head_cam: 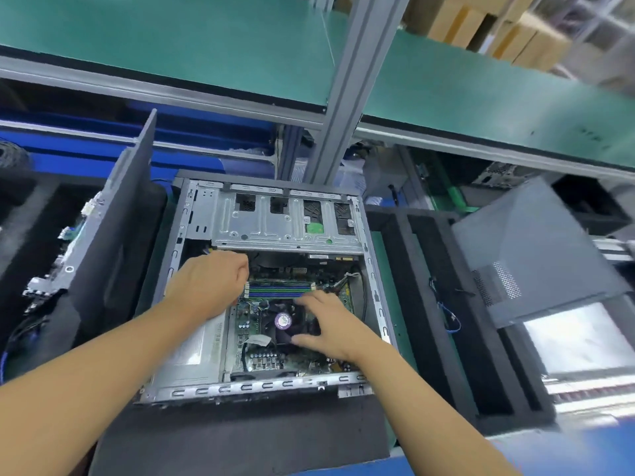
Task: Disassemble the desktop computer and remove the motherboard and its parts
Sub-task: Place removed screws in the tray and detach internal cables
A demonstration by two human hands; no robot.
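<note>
Computer case [240, 389], opened, lying on foam [240, 434]. Motherboard [261, 359], in the case's 6 o'clock half: stiff, thin, likely fragile; best taken by its bare edges. Right hand [330, 324], 3 o'clock of the board: fingers spread over the cooler [283, 321]. Left hand [209, 286], 10 o'clock: curled beside the memory slots [278, 290], contents hidden. Drive cage [275, 221], 12 o'clock.

drive cage [275, 221] roofs case's far end, motherboard [271, 338] open above
</note>
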